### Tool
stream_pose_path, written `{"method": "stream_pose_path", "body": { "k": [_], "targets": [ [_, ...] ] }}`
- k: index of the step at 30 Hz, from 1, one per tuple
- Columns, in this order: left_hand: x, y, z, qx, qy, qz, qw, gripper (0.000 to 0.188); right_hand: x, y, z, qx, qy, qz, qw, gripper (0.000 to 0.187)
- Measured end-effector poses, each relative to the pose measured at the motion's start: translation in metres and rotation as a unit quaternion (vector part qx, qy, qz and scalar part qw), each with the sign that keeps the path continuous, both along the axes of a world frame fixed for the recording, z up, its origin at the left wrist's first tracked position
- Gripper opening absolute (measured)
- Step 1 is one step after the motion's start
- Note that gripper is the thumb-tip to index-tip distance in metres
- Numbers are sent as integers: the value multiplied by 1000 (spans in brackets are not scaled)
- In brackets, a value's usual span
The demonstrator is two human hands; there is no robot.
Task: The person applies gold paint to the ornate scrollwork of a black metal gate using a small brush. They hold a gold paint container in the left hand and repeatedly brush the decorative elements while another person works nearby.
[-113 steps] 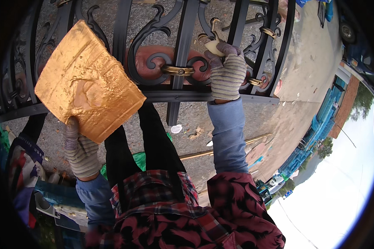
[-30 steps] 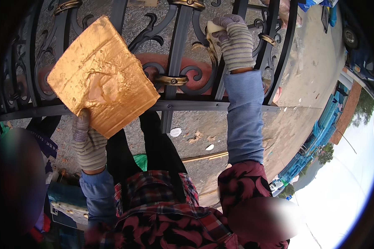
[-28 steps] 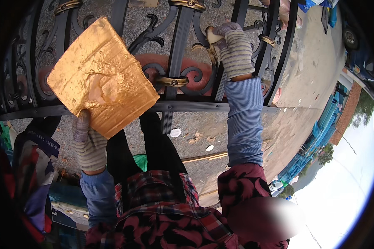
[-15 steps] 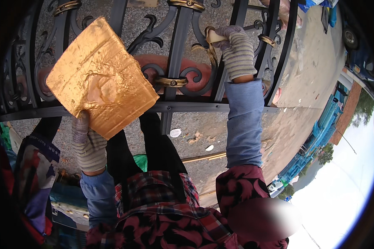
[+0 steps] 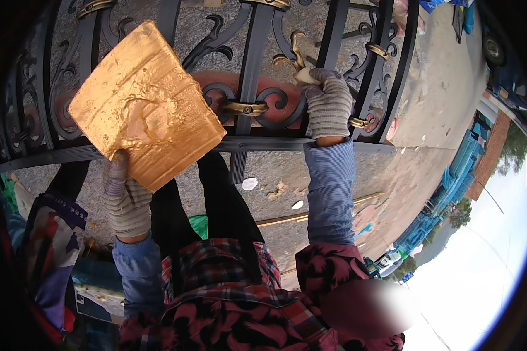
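Observation:
My left hand point(image 5: 126, 196), in a striped knit glove, grips the lower edge of a square board coated in gold paint point(image 5: 143, 111) and holds it up in front of a black wrought-iron gate point(image 5: 252, 76). My right hand point(image 5: 328, 102), gloved the same way, is closed on a small paintbrush point(image 5: 301, 67) whose tip touches a gold-tipped scroll of the gate. A gold-painted collar point(image 5: 244, 108) sits on the middle bar between my two hands.
The gate's horizontal rail point(image 5: 263, 144) runs across at hand level. Beyond the bars lies grey gravel ground with scraps. A bag and bundled cloth point(image 5: 52, 234) sit at lower left. Blue structures point(image 5: 451, 181) and a parked vehicle point(image 5: 498, 52) stand at right.
My right hand has dropped slightly along the scrollwork with the brush. The gold board stays held up at the left, barely shifted.

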State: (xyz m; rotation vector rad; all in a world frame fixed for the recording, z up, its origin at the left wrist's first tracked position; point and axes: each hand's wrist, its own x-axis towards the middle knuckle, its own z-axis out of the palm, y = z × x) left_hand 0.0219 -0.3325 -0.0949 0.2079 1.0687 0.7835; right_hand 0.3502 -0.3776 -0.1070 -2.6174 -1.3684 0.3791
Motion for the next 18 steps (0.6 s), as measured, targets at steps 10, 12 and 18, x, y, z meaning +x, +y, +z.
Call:
{"method": "stream_pose_path", "body": {
  "k": [10,12,18],
  "targets": [
    [2,-5,0,-16,-49,48,998,49,-99,10,54,162,217,120,955,36],
    [0,-8,-1,-30,-65,44,996,49,-128,18,63,146,222,187,946,37],
    [-5,-15,-1,-13,-62,67,996,40,-169,36,62,86,113,271,952,33]
  ]
}}
